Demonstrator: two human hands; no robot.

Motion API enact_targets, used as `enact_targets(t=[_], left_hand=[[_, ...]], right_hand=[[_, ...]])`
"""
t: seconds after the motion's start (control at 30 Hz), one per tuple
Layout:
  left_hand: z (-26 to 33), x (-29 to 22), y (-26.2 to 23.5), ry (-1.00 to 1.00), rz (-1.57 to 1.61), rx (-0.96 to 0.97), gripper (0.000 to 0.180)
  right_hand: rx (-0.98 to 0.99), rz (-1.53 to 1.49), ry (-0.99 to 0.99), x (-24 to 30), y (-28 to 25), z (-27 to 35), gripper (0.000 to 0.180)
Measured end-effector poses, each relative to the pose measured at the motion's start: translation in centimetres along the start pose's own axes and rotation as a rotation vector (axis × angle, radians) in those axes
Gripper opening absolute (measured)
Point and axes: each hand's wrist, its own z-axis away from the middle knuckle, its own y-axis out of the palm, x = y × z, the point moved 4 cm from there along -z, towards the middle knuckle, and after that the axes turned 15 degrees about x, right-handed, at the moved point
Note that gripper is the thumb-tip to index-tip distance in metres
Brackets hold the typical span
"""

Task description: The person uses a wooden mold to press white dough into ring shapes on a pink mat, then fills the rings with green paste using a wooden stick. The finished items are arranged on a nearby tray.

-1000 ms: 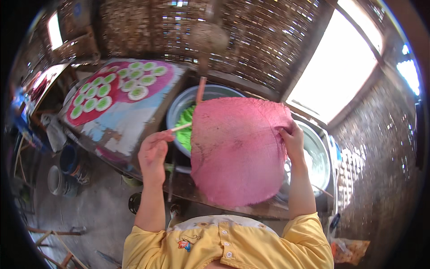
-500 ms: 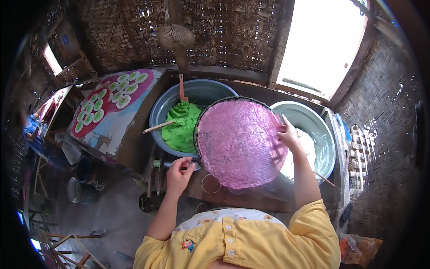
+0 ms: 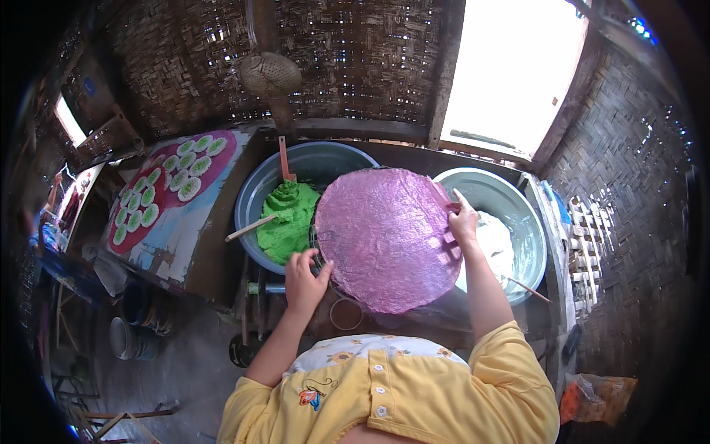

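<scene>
A round, glossy pink-purple sheet spans the space before me, over a dark-rimmed round tray whose rim shows at the left. My right hand pinches the sheet's right edge, where it puckers near the fingers. At the lower left edge, my left hand has thumb and fingers curled around the rim. Behind the left side stands a blue-grey basin of bright green paste, with a wooden stick and a reddish paddle. A pale basin of white paste is partly covered at right.
A clear ring lies in front of the tray. On the left table, pink sheets carry several white rounds with green centres. Buckets stand on the floor at left. Woven walls and a bright window enclose the bench.
My left hand has moved up and right onto the tray's edge. The sheet covers more of the upper rim, and its right edge puckers by my right hand. The view has shifted slightly.
</scene>
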Motion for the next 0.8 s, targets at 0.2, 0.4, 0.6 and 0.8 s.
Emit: enact_targets(t=[0.2,0.4,0.6,0.8], left_hand=[[-4.2,0.0,-0.5,0.036,-0.120,-0.103,0.035],[3.2,0.3,-0.8,0.227,0.308,0.086,0.017],[10.0,5.1,8.8,0.593,0.059,0.777,0.020],[9.5,5.4,8.3,0.516,-0.123,0.783,0.009]], right_hand=[[-0.330,0.531,-0.350,6.2,-3.7,3.7,0.054],[0.877,-0.049,-0.190,7.1,-6.1,19.2,0.034],[1.013,0.697,0.354,-3.3,1.3,23.9,0.059],[0.668,0.408,0.148,-5.0,3.4,25.8,0.074]])
